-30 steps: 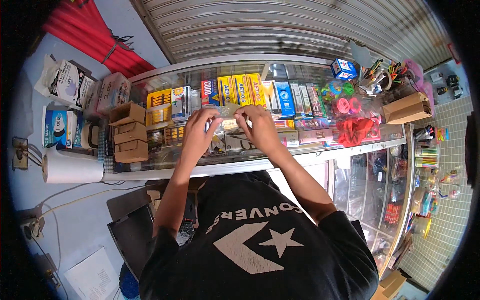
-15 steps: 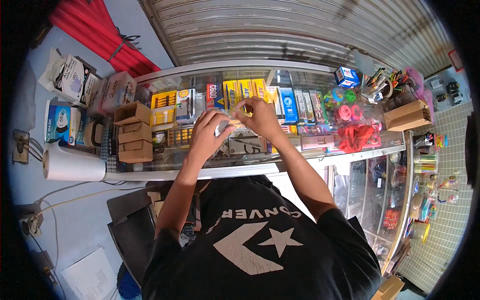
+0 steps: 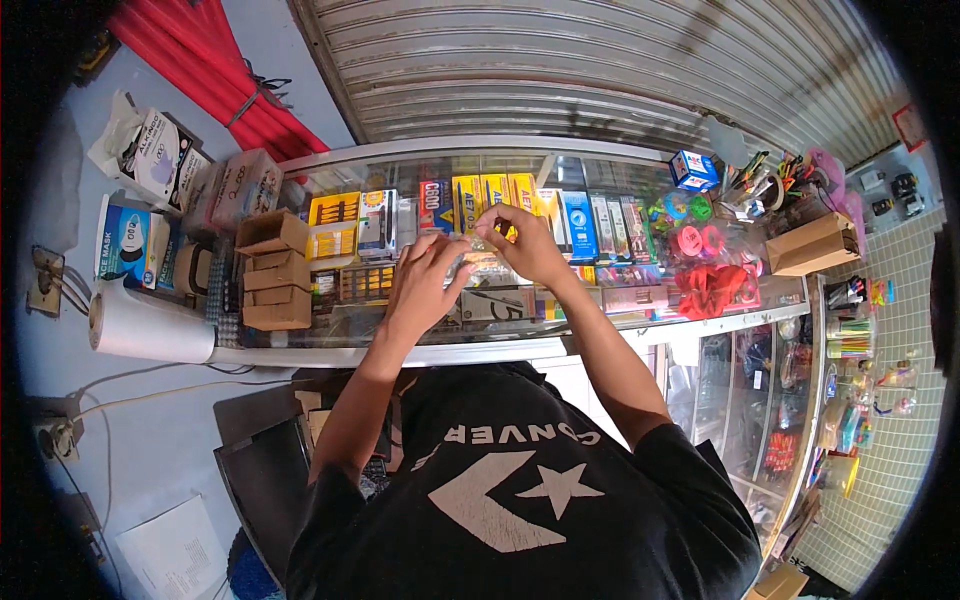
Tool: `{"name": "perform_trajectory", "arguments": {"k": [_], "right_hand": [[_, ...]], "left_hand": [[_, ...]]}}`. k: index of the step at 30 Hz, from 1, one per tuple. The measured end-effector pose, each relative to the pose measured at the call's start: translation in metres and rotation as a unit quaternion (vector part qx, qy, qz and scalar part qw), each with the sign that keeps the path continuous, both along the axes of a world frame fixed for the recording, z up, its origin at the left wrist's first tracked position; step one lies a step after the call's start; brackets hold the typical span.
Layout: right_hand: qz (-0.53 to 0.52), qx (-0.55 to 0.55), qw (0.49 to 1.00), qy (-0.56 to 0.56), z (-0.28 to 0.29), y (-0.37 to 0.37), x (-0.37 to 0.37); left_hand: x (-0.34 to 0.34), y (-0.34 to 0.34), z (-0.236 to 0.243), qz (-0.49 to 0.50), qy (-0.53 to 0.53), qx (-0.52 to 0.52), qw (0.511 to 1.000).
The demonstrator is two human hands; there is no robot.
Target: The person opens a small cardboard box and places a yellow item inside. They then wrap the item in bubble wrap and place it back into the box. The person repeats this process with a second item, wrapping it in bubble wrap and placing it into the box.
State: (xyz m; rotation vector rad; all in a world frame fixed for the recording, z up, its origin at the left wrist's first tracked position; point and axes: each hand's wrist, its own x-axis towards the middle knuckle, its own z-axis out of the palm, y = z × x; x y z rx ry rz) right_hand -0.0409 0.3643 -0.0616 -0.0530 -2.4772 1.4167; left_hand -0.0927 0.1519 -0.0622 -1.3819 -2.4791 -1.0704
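Note:
Both my hands are over the middle of a glass-topped display counter [image 3: 385, 357]. My right hand [image 3: 530, 248] has its thumb and forefinger pinched at a small, shiny, see-through thing [image 3: 482, 257], perhaps plastic; its kind is hard to make out. My left hand [image 3: 422, 285] meets it from the other side, fingers bent and thumb toward the right hand. Its fingertips close on the near edge of that thing, partly hidden. Beneath and beyond the hands lie yellow boxes [image 3: 495, 192], a red and blue box [image 3: 436, 205] and a blue box [image 3: 579, 225].
Open cardboard boxes [image 3: 275, 305] and a white roll [image 3: 150, 325] occupy the counter's left end. A red fabric flower [image 3: 708, 290], a brown carton [image 3: 815, 245] and a small blue and white box [image 3: 693, 170] stand at the right. Behind rises a metal shutter [image 3: 560, 70].
The view has shifted slightly, so the counter sits a little lower. My hands stay together at the small clear thing, with only small finger movements.

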Motion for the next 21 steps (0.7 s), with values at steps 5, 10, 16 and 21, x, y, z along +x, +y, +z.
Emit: {"name": "perform_trajectory", "arguments": {"k": [5, 10, 16, 21], "right_hand": [[0.007, -0.010, 1.000, 0.004, -0.001, -0.001, 0.002], [0.026, 0.013, 0.999, 0.040, -0.002, 0.002, 0.006], [0.050, -0.020, 0.997, 0.048, -0.005, 0.007, 0.009], [0.069, -0.049, 0.994, 0.069, 0.007, 0.007, 0.013]], "left_hand": [[0.003, -0.002, 0.008, 0.001, 0.002, -0.041, 0.999], [0.004, 0.000, 0.009, 0.003, 0.024, -0.053, 0.998], [0.004, 0.002, 0.011, 0.004, 0.035, -0.048, 0.998], [0.004, 0.001, 0.008, 0.009, 0.053, -0.048, 0.997]]}}
